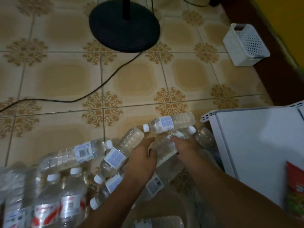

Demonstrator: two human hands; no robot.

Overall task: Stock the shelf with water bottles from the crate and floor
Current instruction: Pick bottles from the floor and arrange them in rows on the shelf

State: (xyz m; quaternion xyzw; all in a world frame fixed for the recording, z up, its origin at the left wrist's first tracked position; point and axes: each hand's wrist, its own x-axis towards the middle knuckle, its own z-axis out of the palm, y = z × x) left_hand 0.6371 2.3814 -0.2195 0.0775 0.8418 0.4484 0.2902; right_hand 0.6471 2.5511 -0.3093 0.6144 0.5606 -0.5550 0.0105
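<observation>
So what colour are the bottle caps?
White, clearest in the head view on the cap of the bottle.

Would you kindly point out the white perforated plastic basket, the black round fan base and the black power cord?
White perforated plastic basket (246,45): head view, its perforated side wall.
Black round fan base (124,26): head view, the disc's top.
Black power cord (92,92): head view, mid-length on the tiles.

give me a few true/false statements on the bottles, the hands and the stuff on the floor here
1. The right hand grips a lying water bottle. True.
2. The white basket is full of bottles. False: no bottles show in it.
3. A black cable runs across the tiled floor. True.
4. All loose bottles stand upright. False: several lie on their sides.
5. The left hand rests on a bottle with a pale label. True.
</observation>
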